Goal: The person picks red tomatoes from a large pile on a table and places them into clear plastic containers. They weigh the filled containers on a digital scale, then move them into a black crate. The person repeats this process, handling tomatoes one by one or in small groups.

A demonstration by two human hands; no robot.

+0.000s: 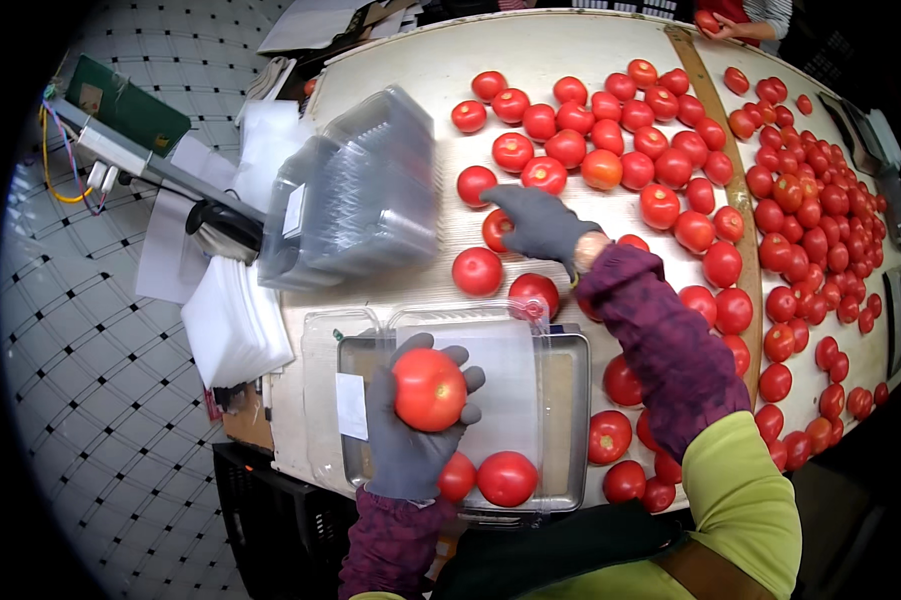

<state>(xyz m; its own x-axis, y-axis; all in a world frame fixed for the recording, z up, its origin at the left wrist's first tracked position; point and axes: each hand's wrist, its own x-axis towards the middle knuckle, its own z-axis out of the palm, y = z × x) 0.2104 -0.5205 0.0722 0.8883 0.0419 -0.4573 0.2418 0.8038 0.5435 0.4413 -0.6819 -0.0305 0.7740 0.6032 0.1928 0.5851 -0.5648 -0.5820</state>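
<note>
Pale tiles with dark diamond-shaped insets cover the floor (pixel 120 350) to the left, and beside it stands a cream-topped table (pixel 570 40) crossed by a wooden strip (pixel 738 200). Beyond that strip lies a dense heap of red tomatoes (pixel 820 220), while looser ones are scattered on the near side.

Grey-gloved, the left hand (pixel 410 445) is turned palm up over an open clear plastic clamshell (pixel 540 350), its forearm rising from the lower edge in a purple patterned sleeve. Its fingers fan apart and curl up round a large tomato (pixel 429 390), which sits in the palm with its scar showing. Two more tomatoes (pixel 507 478) lie in the near end of the clamshell, which rests on a metal tray (pixel 582 400).

Palm down, the right hand (pixel 540 222) reaches leftward across the table, its fingers bent over a smaller tomato (pixel 496 232) (partly covered by the glove, so I cannot tell whether they pinch it).

Near the clamshell's left side is a blank-looking white label (pixel 351 406); another (pixel 294 211) marks the stack of clear plastic boxes (pixel 380 180). Any print on either is too small to read.
</note>
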